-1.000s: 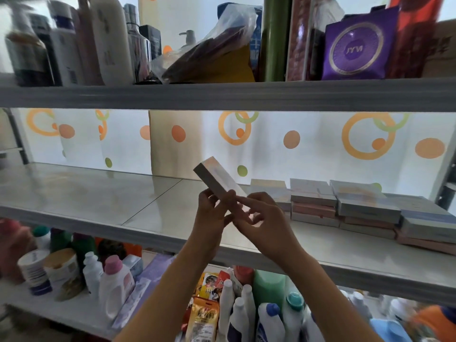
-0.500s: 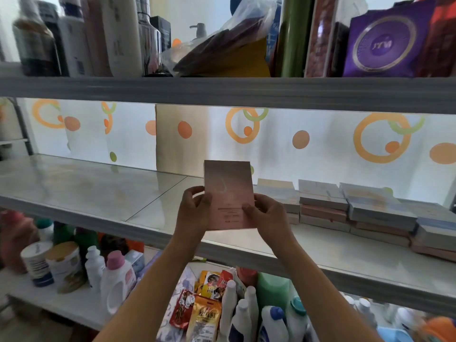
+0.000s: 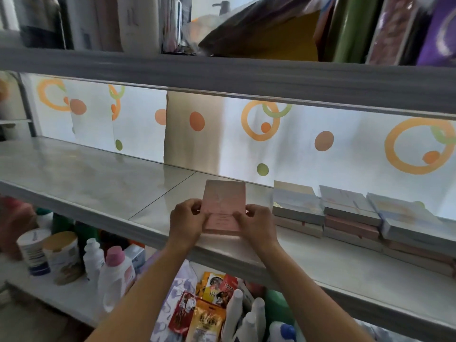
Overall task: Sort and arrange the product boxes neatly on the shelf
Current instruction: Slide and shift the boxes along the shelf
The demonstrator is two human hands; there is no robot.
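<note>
Both hands are pinching one flat pink box (image 3: 223,206): left hand (image 3: 187,219) is gripping its left edge, right hand (image 3: 256,223) its right edge, thumbs lying on the printed top face, fingers curled beneath.

Change vs. half a second earlier: then the pink box was standing upright in the air, broad face toward the camera. Now it is tilting back and sitting lower, its near edge down at the surface of the middle shelf (image 3: 98,178); whether it is fully resting there I cannot tell. One second earlier it was being held edge-on, higher up.

Position: the pink box is lying near the front lip of the middle shelf, left of the box stacks (image 3: 350,213) and apart from them. The box stacks, grey-blue and pink boxes lying flat in several layers, are running rightward along the same shelf, each stack touching the next.

Outward: behind the middle shelf a dotted backdrop (image 3: 320,141) with orange rings is hanging. The upper shelf (image 3: 222,75) is carrying bottles at left, a plastic-wrapped bundle (image 3: 246,28) at centre, a green roll (image 3: 350,28) to its right; all blurred. Below the middle shelf are standing white bottles (image 3: 116,272), two tubs (image 3: 47,250) and red-yellow sachets (image 3: 209,314).
</note>
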